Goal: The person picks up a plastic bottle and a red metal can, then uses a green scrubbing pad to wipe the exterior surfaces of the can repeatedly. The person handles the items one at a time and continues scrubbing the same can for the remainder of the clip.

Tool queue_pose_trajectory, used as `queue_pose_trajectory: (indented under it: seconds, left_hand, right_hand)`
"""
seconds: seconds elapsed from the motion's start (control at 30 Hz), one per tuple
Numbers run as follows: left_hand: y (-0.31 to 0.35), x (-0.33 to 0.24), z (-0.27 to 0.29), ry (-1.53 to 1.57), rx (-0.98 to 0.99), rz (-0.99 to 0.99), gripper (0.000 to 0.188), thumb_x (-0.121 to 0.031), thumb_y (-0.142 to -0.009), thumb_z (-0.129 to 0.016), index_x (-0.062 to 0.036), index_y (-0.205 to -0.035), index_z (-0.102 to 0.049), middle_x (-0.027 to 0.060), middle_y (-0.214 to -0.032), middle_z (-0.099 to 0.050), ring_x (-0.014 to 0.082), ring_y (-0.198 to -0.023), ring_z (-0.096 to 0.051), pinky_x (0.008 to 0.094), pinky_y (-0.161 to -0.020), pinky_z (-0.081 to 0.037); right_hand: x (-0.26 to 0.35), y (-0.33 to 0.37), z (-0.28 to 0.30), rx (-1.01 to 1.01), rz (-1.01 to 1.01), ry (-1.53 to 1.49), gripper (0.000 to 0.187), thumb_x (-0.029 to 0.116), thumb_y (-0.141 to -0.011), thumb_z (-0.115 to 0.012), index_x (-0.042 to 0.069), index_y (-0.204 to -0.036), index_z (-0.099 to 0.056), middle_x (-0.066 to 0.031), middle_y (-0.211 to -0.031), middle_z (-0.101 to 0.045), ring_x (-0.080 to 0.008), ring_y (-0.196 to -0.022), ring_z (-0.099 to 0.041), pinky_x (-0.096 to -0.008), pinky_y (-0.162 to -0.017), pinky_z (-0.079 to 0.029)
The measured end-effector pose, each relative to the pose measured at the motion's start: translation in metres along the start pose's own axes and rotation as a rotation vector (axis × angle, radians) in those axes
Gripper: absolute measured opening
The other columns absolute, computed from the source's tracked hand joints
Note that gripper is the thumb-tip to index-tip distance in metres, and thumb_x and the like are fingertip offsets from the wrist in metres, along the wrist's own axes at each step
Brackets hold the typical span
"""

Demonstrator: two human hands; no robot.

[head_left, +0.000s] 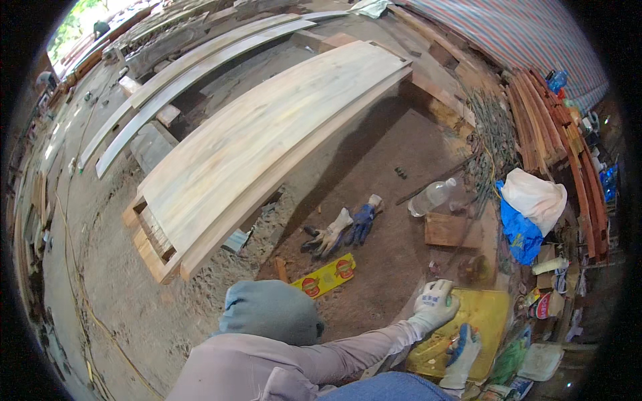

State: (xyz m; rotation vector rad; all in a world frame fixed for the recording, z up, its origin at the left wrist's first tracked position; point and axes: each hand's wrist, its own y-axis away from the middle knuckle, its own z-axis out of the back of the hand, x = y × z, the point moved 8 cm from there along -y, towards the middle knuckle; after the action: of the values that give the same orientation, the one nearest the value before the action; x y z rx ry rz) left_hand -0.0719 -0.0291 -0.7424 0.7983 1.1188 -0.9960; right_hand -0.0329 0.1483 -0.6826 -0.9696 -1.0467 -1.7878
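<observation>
A yellow, shallow tray-like panel lies at the lower right, with small bits on its surface. My left hand, in a white glove, grips its upper left edge; the fingertips are partly hidden. My right hand, in a white glove with blue palm coating, is over the panel with its fingers curled inward. Whatever those fingers hold, if anything, is hidden. A mauve sleeve leads to the left glove. Rounded grey-blue cloth bulges beside that arm, and blue denim shows at the lower edge.
Ahead stands a long pale wooden panel on a frame. Work gloves and a yellow printed strip lie on the dirt. A clear plastic jug, a wood block, and blue and white bags are at right.
</observation>
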Motion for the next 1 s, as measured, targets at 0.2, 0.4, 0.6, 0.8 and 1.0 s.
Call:
queue_pose_trajectory:
  seconds: [0.2,0.4,0.6,0.8,1.0]
  left_hand:
    - [0.044,0.128,0.056,0.210,-0.330,-0.037,0.035,-0.018,-0.080,-0.060,-0.0085,-0.114,-0.064,0.0151,-0.113,-0.066,0.0334,-0.106,-0.062,0.0415,-0.094,-0.050]
    - [0.063,0.145,0.065,0.203,-0.487,0.010,0.030,-0.013,-0.079,-0.060,-0.0089,-0.109,-0.066,0.0133,-0.106,-0.068,0.0329,-0.101,-0.065,0.0389,-0.089,-0.052]
    - [-0.002,0.003,0.004,-0.075,-0.104,-0.030,0.037,-0.030,-0.084,-0.057,-0.0083,-0.115,-0.060,0.0129,-0.120,-0.061,0.0351,-0.114,-0.055,0.0467,-0.097,-0.046]
    - [0.013,0.050,0.025,0.005,-0.207,-0.120,0.042,-0.028,-0.080,-0.061,-0.0088,-0.118,-0.062,0.0151,-0.121,-0.062,0.0351,-0.115,-0.057,0.0432,-0.100,-0.045]
    - [0.063,0.176,0.068,0.322,-0.383,0.053,0.032,-0.012,-0.081,-0.056,-0.0066,-0.110,-0.066,0.0145,-0.108,-0.068,0.0279,-0.105,-0.066,0.0369,-0.092,-0.051]
  right_hand:
    - [-0.082,0.058,-0.088,0.439,-0.015,0.340,0.024,0.017,-0.084,-0.074,0.010,-0.094,-0.053,-0.0007,-0.078,-0.056,-0.0139,-0.068,-0.053,-0.0322,-0.061,-0.047]
    - [-0.115,0.055,-0.084,0.505,-0.007,0.358,0.017,0.019,-0.087,-0.072,0.008,-0.091,-0.059,-0.0020,-0.075,-0.060,-0.0141,-0.061,-0.058,-0.0294,-0.053,-0.046]
    - [-0.018,-0.006,0.005,0.151,-0.010,-0.015,0.011,0.015,-0.092,-0.065,0.010,-0.097,-0.058,-0.0016,-0.083,-0.062,-0.0113,-0.059,-0.053,-0.0256,-0.049,-0.046]
    - [-0.034,0.028,-0.043,0.260,-0.079,0.041,0.023,0.018,-0.091,-0.068,0.009,-0.107,-0.053,-0.0027,-0.091,-0.058,-0.0116,-0.062,-0.055,-0.0260,-0.049,-0.049]
    - [-0.111,0.072,-0.105,0.547,0.047,0.629,0.027,0.020,-0.084,-0.076,0.007,-0.099,-0.058,-0.0033,-0.083,-0.062,-0.0155,-0.072,-0.060,-0.0328,-0.066,-0.052]
